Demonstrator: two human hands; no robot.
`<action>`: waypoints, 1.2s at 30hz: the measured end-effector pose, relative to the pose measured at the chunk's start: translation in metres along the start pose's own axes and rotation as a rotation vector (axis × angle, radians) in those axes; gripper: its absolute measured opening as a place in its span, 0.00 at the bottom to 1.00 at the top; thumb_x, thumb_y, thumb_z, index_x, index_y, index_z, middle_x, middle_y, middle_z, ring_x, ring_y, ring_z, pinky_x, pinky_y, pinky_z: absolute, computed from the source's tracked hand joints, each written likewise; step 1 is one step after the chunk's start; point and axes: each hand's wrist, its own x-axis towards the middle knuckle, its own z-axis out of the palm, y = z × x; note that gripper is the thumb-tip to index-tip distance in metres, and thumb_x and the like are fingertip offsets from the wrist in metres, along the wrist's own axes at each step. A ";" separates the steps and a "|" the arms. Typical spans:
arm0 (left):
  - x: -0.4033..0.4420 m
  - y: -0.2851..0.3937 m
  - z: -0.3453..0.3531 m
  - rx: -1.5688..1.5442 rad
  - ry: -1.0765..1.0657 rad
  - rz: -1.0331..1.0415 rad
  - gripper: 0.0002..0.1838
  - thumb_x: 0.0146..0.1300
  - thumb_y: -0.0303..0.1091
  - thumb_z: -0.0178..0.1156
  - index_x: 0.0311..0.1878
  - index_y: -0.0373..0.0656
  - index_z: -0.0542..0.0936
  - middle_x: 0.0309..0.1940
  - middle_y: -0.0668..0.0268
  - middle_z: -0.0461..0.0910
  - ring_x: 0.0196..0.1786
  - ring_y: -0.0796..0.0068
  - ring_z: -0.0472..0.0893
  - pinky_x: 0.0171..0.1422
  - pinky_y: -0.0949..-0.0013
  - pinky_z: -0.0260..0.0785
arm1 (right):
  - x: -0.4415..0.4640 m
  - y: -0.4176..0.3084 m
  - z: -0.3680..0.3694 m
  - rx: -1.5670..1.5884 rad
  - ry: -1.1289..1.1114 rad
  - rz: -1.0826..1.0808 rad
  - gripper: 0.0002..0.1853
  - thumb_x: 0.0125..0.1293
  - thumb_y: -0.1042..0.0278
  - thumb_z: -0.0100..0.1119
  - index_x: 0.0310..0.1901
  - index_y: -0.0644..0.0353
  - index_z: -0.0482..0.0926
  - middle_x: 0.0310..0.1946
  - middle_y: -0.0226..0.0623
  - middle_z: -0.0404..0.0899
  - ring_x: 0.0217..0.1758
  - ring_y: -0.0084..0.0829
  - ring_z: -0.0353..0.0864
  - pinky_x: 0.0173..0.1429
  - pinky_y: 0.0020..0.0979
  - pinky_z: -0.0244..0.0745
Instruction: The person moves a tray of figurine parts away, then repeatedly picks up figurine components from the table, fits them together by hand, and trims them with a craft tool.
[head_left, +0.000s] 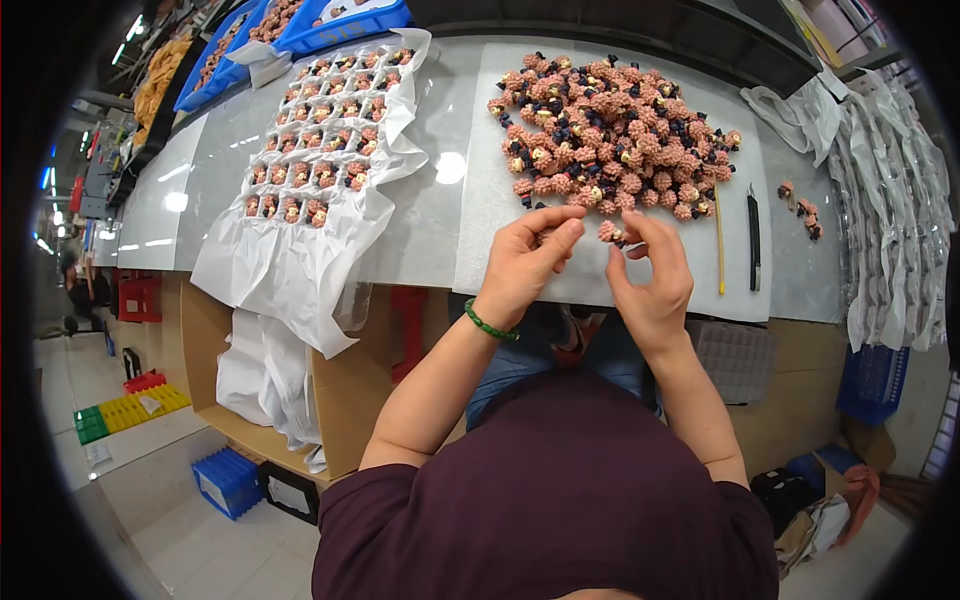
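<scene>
Pinching a pink piece (609, 232) with the right hand (656, 280), curled-fingered in the left hand (518, 262) (cannot tell if gripping); could drop it by loosening.

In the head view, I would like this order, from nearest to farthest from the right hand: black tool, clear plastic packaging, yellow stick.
1. Yellow stick: just right of the right hand.
2. Black tool: farther right, beyond the yellow stick.
3. Clear plastic packaging: far right.
</scene>
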 end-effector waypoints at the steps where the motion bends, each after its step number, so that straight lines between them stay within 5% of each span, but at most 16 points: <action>1: -0.001 0.000 0.003 0.030 -0.020 -0.014 0.12 0.59 0.30 0.52 0.45 0.36 0.73 0.26 0.71 0.72 0.27 0.86 0.66 0.30 0.83 0.59 | -0.001 -0.005 -0.001 0.078 -0.008 0.012 0.20 0.43 0.85 0.58 0.42 0.64 0.71 0.35 0.39 0.71 0.34 0.29 0.75 0.33 0.24 0.72; 6: -0.003 -0.002 0.003 -0.017 -0.055 -0.034 0.12 0.59 0.30 0.52 0.45 0.37 0.73 0.26 0.72 0.72 0.26 0.87 0.65 0.29 0.84 0.58 | -0.014 -0.012 0.006 0.321 -0.007 0.028 0.22 0.44 0.87 0.58 0.44 0.64 0.69 0.37 0.38 0.70 0.35 0.26 0.74 0.37 0.24 0.73; 9: -0.006 -0.002 0.000 -0.076 -0.073 -0.088 0.12 0.59 0.30 0.52 0.45 0.37 0.73 0.26 0.73 0.72 0.26 0.88 0.65 0.29 0.84 0.58 | -0.023 -0.009 0.011 0.782 0.055 0.335 0.21 0.46 0.88 0.58 0.45 0.66 0.68 0.39 0.38 0.69 0.36 0.25 0.73 0.41 0.25 0.73; 11: -0.009 -0.001 -0.002 -0.086 -0.115 -0.200 0.12 0.59 0.30 0.52 0.45 0.37 0.74 0.26 0.73 0.72 0.26 0.88 0.65 0.29 0.84 0.58 | -0.025 -0.012 0.013 0.819 0.060 0.359 0.21 0.47 0.87 0.57 0.45 0.67 0.67 0.38 0.38 0.70 0.36 0.25 0.74 0.42 0.25 0.73; 14: -0.010 -0.002 -0.004 -0.049 -0.105 -0.098 0.12 0.59 0.30 0.52 0.46 0.37 0.73 0.26 0.73 0.72 0.26 0.88 0.65 0.29 0.84 0.58 | -0.025 -0.014 0.013 0.888 0.074 0.402 0.20 0.50 0.85 0.56 0.46 0.67 0.66 0.38 0.38 0.70 0.36 0.25 0.74 0.43 0.25 0.73; 17: -0.011 -0.001 -0.002 -0.024 -0.086 -0.034 0.12 0.58 0.30 0.53 0.45 0.37 0.74 0.26 0.73 0.73 0.26 0.88 0.65 0.29 0.84 0.58 | -0.025 -0.011 0.009 1.091 -0.088 0.729 0.17 0.53 0.83 0.53 0.46 0.67 0.66 0.37 0.39 0.72 0.35 0.25 0.75 0.43 0.24 0.73; 36: -0.011 -0.005 -0.003 -0.206 -0.037 -0.121 0.12 0.57 0.28 0.53 0.45 0.37 0.74 0.29 0.73 0.74 0.27 0.89 0.65 0.29 0.85 0.58 | -0.030 -0.010 0.014 1.050 -0.022 0.570 0.15 0.55 0.82 0.52 0.45 0.67 0.65 0.35 0.40 0.73 0.36 0.26 0.76 0.43 0.23 0.73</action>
